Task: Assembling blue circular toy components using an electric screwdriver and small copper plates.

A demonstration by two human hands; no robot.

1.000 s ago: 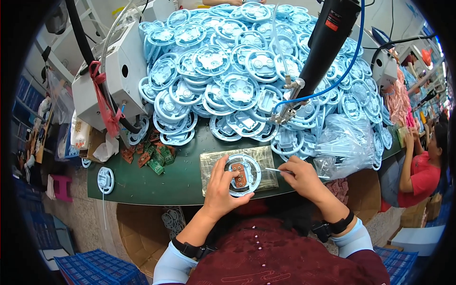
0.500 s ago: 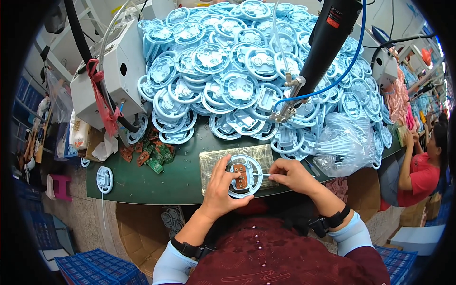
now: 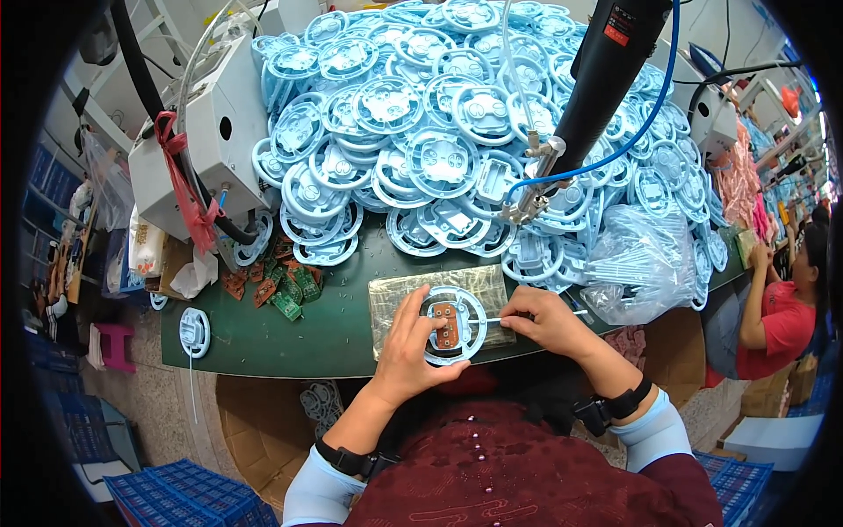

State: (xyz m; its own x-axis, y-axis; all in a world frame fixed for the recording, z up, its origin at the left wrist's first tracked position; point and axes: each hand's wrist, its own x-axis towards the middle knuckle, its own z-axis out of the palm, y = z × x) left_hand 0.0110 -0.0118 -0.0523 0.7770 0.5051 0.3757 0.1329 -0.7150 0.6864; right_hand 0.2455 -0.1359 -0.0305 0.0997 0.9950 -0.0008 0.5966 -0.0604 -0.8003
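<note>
My left hand [image 3: 407, 344] grips a light-blue plastic ring [image 3: 479, 306], shaped like a toy steering wheel, by its left side. Inside the ring sits a small brown circuit board [image 3: 448, 327], and my left thumb lies against it. A thin pale stick [image 3: 493, 321] meets the ring's right side. My right hand [image 3: 546, 323] pinches this stick between thumb and fingertips, just right of the ring. Beneath the ring is a flat block wrapped in shiny yellowish tape [image 3: 393, 297], on the green table [image 3: 263, 338].
A big heap of similar blue rings [image 3: 439, 162] fills the back. Green and brown circuit boards [image 3: 294, 288] lie at left. A black tool with metal nozzle [image 3: 606, 88] hangs above. A plastic bag of sticks [image 3: 639, 263] is at right; a co-worker [image 3: 781, 307] sits beyond.
My right hand has shifted slightly down and right, its fingers still on the stick. A pale stick end shows right of that hand now. The left hand and ring have barely moved.
</note>
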